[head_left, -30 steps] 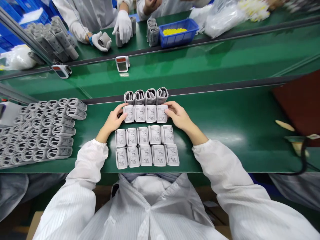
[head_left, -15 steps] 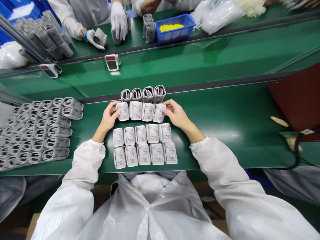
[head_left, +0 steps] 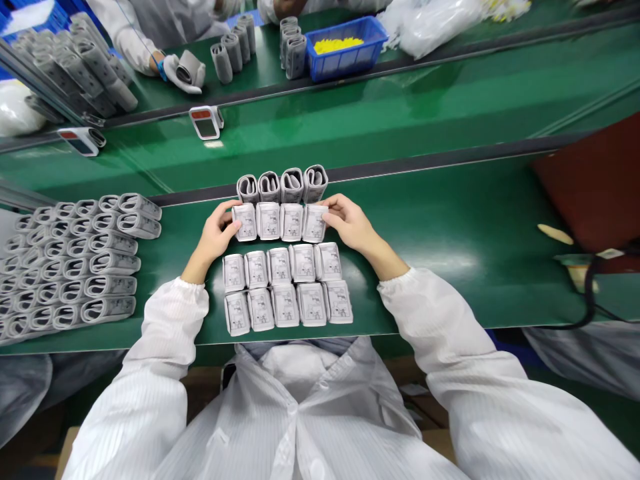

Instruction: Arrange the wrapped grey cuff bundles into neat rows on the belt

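Note:
My left hand [head_left: 215, 233] and my right hand [head_left: 350, 223] press on the two ends of a row of folded grey cuffs [head_left: 280, 222], probably blood pressure cuffs, with printed white labels. Each hand's fingers lie against an end cuff. Just beyond this row stands a row of cuffs showing their rolled ends [head_left: 283, 185]. Nearer me, two rows of labelled cuffs [head_left: 287, 287] lie flat, apart from both hands.
Several rows of rolled cuffs [head_left: 75, 267] fill the belt's left side. The green belt [head_left: 450, 267] continues right to a dark red board [head_left: 585, 187]. Beyond a second belt, a co-worker's gloved hand [head_left: 183, 70] holds a cuff, near a blue crate [head_left: 345, 47] of yellow parts.
My hands have pushed the cuffs in their row closer and straighter. The co-worker's other gloved hand has left the view. Everything has shifted slightly left and up in the picture.

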Motion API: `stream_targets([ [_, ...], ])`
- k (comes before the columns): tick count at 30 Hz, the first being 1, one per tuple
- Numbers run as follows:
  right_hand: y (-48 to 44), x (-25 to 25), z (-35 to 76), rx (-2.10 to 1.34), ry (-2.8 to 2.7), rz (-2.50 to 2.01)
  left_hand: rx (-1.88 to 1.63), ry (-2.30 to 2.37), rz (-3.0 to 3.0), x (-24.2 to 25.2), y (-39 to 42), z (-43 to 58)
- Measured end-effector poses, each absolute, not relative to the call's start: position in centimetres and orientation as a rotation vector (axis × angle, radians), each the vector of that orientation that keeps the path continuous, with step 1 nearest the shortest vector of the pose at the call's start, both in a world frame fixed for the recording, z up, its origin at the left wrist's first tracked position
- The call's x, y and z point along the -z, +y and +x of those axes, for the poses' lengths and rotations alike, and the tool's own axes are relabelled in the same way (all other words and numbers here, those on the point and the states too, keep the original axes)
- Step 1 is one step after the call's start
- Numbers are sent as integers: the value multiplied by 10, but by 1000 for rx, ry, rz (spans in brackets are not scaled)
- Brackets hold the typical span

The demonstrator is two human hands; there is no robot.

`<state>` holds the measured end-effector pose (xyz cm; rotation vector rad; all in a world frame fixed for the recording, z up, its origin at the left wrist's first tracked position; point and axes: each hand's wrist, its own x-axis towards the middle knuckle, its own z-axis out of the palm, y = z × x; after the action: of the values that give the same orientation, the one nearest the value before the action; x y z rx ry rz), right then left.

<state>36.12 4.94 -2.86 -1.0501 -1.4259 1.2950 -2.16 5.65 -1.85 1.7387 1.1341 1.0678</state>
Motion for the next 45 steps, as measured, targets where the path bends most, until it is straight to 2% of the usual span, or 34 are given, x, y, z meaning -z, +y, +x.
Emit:
stream_targets([
  [45,52,25,361,-1313,-1419,-1044,-1001,1176,1796,18,59,-23],
])
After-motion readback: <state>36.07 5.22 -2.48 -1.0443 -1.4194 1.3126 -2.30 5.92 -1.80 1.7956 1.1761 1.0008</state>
